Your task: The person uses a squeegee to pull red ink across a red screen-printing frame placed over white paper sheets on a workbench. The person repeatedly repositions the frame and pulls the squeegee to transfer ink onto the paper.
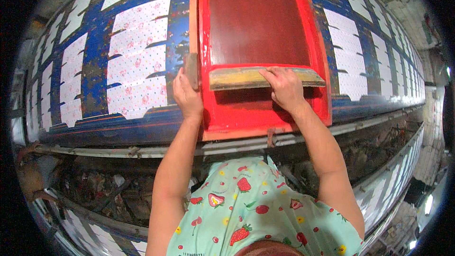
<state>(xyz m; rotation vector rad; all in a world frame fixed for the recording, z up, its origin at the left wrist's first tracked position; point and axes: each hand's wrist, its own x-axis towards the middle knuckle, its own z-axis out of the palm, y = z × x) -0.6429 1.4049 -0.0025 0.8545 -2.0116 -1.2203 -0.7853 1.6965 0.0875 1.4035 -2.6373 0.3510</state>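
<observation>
A screen-printing frame (193,9) coated in red ink lies on the blue table, its dark red mesh (258,26) showing in the far part. My right hand (286,87) is closed around the top of a long squeegee (232,79) with a worn wooden body. The squeegee lies crosswise in the frame, with wet red ink and shadow on its near side. At the frame's left edge, my left hand (187,96) is closed on a small wooden block (191,70) that juts from the side. Its fingertips are partly hidden.
White cut pieces printed with small pink figures and dots (137,59) lie left of the frame. Dotted white pieces (346,52) lie on its right. A metal rail (227,148) runs along the near table edge. Another table with white pieces (393,185) stands behind at right.
</observation>
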